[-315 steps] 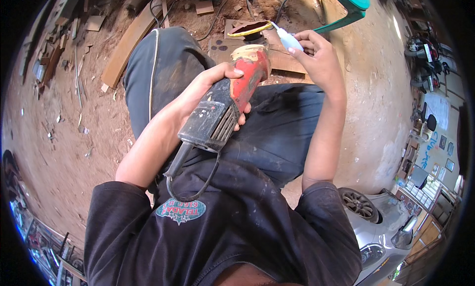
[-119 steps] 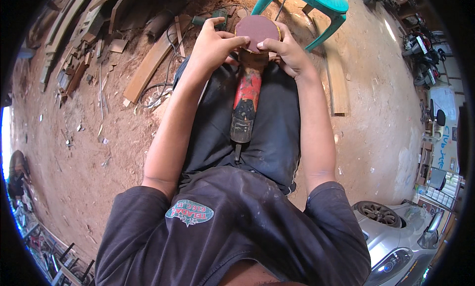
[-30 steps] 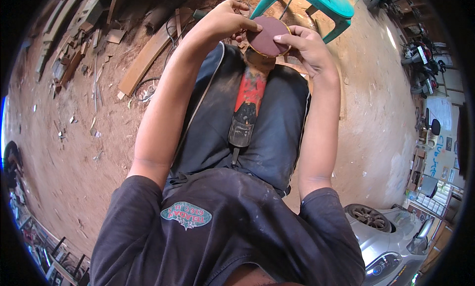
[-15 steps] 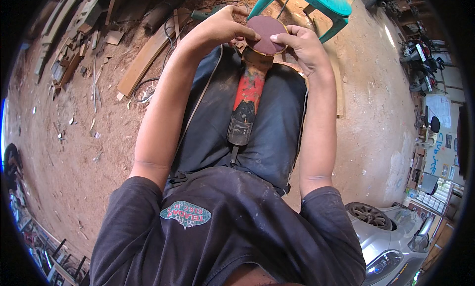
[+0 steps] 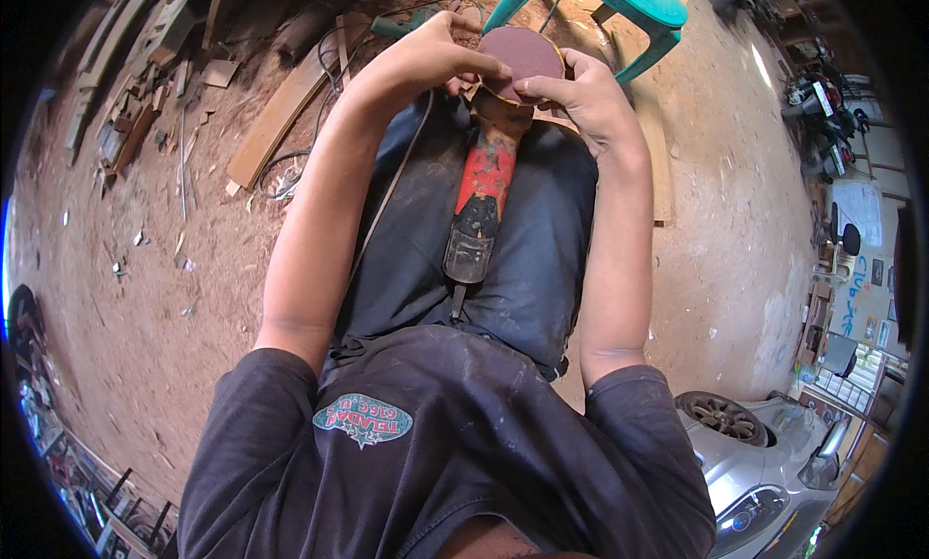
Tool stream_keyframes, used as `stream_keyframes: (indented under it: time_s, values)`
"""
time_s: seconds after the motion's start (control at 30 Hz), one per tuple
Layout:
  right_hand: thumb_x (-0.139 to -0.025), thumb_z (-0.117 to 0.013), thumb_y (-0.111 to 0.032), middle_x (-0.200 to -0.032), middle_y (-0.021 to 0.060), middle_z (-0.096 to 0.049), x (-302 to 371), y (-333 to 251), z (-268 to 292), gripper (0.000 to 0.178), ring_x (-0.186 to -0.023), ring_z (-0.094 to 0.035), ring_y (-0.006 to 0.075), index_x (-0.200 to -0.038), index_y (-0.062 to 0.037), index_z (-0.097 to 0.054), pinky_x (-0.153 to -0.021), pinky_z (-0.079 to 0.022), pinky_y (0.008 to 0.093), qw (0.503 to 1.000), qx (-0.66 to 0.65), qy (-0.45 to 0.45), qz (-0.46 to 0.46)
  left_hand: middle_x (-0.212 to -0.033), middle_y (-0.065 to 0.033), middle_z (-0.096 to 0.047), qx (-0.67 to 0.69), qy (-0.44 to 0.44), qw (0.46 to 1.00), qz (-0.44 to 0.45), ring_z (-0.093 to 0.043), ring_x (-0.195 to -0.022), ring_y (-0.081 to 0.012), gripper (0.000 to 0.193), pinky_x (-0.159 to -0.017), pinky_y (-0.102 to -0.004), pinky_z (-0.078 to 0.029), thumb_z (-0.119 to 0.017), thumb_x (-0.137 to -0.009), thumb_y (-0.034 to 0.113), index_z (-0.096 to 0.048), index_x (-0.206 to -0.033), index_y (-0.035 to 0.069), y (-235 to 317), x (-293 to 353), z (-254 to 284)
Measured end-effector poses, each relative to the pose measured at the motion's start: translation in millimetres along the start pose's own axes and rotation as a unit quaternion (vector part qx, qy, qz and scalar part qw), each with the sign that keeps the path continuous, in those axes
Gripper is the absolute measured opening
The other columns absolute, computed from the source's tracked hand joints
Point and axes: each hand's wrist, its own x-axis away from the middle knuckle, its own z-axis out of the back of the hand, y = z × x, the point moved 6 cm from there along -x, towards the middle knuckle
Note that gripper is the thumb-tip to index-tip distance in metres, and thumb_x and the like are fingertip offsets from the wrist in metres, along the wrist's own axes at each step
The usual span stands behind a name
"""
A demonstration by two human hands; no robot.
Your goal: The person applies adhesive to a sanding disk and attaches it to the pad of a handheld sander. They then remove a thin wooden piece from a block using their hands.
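A round maroon sanding disc [image 5: 524, 54] lies over the head of a worn red and black angle grinder [image 5: 484, 180]. The grinder rests along my lap between my thighs, its black end toward my belly. My left hand [image 5: 447, 58] grips the disc at its left side, thumb on the face and the other fingers partly hidden underneath. From the right, my right hand [image 5: 592, 102] pinches the lower rim, its thumb beside the left thumb and its fingers behind the edge. A yellowish edge shows beneath the disc.
A green plastic chair [image 5: 639, 17] stands just beyond my hands. Wooden planks [image 5: 285, 128] and scraps lie on the dirt floor at far left, near a green power tool [image 5: 404, 23] with a cable. A silver car [image 5: 764, 472] is at lower right, motorbikes [image 5: 818, 104] at far right.
My right thumb has slid down and left to the disc's lower rim. The disc has shifted slightly left and up. My left hand keeps nearly the same hold, and the grinder stays on my lap.
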Motion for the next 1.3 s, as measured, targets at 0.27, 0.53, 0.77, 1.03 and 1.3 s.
stream_keyframes:
  time_s: [0.27,0.53,0.77,1.03,1.3]
  values:
    - [-0.081,-0.083,-0.014,-0.102,0.0101,-0.073,-1,10,6,0.048,-0.083,-0.071,0.0142,-0.12,0.0045,-0.062,-0.074,-0.058,0.0275,1.0,-0.005,0.017,0.001,-0.084,-0.0075,-0.067,0.02,-0.003,1.0,0.011,-0.058,-0.061,-0.0087,0.074,-0.055,-0.0222,-0.045,-0.089,-0.076,0.016,-0.049,-0.134,-0.007,-5,0,-5]
    - [-0.088,-0.081,-0.017,-0.079,0.0075,-0.071,21,16,59,0.023,-0.065,-0.065,0.0122,-0.091,0.0033,-0.071,-0.06,-0.054,0.0249,0.972,-0.049,0.216,0.074,-0.081,-0.007,-0.065,0.019,0.017,1.0,0.018,-0.057,-0.06,-0.0086,0.075,-0.055,-0.0226,-0.045,-0.09,-0.075,0.017,-0.049,-0.132,-0.008,-6,4,-4]
    - [-0.087,-0.081,-0.018,-0.086,0.0112,-0.071,15,9,55,0.035,-0.072,-0.068,0.0142,-0.107,0.0082,-0.069,-0.066,-0.054,0.0252,0.971,-0.064,0.205,0.105,-0.085,-0.0081,-0.066,0.009,0.013,1.0,0.003,-0.057,-0.061,-0.0083,0.075,-0.056,-0.0226,-0.046,-0.09,-0.075,0.018,-0.049,-0.132,-0.009,-5,1,-6]
    - [-0.076,-0.085,-0.012,-0.1,0.0132,-0.068,12,13,13,0.091,-0.088,-0.067,0.0153,-0.149,0.0082,-0.033,-0.074,-0.053,0.0264,0.989,0.035,0.128,0.057,-0.085,-0.007,-0.067,-0.002,0.04,0.999,-0.002,-0.057,-0.063,-0.0078,0.071,-0.057,-0.022,-0.046,-0.088,-0.076,0.015,-0.051,-0.131,-0.009,-14,-2,-7]
    - [-0.07,-0.091,-0.02,-0.101,0.0157,-0.069,9,19,15,0.097,-0.089,-0.066,0.0166,-0.145,0.0099,-0.037,-0.077,-0.054,0.0292,0.995,0.003,0.094,0.034,-0.084,-0.006,-0.066,0.022,0.016,0.999,-0.025,-0.059,-0.065,-0.0079,0.067,-0.06,-0.0221,-0.048,-0.087,-0.076,0.013,-0.052,-0.129,-0.01,-12,-2,-9]
